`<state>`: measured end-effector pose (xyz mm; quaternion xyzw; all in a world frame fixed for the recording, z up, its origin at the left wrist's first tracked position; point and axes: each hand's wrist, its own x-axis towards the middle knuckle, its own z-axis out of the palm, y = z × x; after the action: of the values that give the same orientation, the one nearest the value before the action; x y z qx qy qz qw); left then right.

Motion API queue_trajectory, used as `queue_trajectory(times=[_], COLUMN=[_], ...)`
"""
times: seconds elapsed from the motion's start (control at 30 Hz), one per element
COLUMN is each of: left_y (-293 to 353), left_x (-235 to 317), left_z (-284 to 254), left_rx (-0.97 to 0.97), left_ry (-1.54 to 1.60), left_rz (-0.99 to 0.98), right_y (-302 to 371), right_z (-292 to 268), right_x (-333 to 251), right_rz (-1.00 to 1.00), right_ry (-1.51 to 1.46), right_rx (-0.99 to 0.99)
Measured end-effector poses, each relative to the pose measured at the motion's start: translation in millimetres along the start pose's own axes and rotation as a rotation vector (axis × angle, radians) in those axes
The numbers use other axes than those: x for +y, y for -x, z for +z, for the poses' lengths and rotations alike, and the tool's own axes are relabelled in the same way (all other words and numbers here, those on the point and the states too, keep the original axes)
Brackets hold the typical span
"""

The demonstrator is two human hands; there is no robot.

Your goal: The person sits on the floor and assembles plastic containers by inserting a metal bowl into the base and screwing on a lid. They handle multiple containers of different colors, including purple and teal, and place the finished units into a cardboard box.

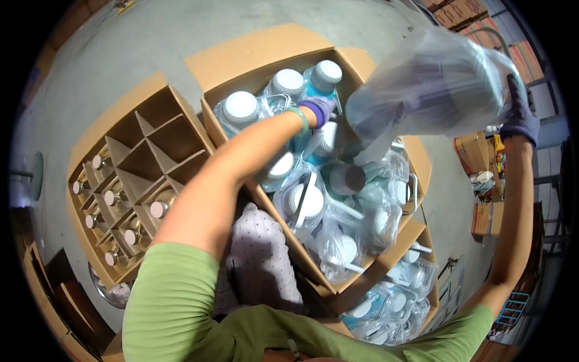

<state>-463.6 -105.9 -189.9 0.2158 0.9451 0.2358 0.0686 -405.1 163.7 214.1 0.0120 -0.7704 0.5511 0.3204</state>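
Observation:
My left hand (319,111), in a purple glove, reaches among the jugs inside a large open carton (265,60). Its fingers are mostly hidden, next to a white-capped jug (325,77) of blue-green liquid and a tilted jug (326,140). Several such jugs, some wrapped in clear plastic, fill the carton. Raised at the right, my right hand (520,116), in a dark purple glove, is closed on the end of a large clear plastic bag (431,84). The bag spreads over the carton's right side and is blurred; I cannot tell whether it holds anything.
A divided carton (160,120) at the left holds several clear bottles (132,234) in its nearer cells. Another carton of wrapped jugs (392,301) stands near right. Farther right are small boxes (473,154) and stacked cartons (458,12). Grey floor (145,45) lies beyond.

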Motion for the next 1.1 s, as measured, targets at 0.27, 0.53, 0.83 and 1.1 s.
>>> queue_trajectory(times=[0.27,0.53,0.83,1.1], left_y=[-16,-50,-57,-57], left_x=[11,-4,-40,-41], left_z=[-5,-51,-47,-49], left_rx=[-0.164,0.223,0.202,0.221], left_ry=[-0.107,0.093,0.116,0.194], left_rz=[-0.089,-0.351,-0.288,-0.289], right_y=[-33,-49,-43,-15], right_z=[-8,-1,16,49], right_x=[73,69,77,151], right_rz=[0.009,0.144,0.17,0.126], right_ry=[0.047,0.002,0.003,0.075], right_rx=[0.132,0.112,0.091,0.051])
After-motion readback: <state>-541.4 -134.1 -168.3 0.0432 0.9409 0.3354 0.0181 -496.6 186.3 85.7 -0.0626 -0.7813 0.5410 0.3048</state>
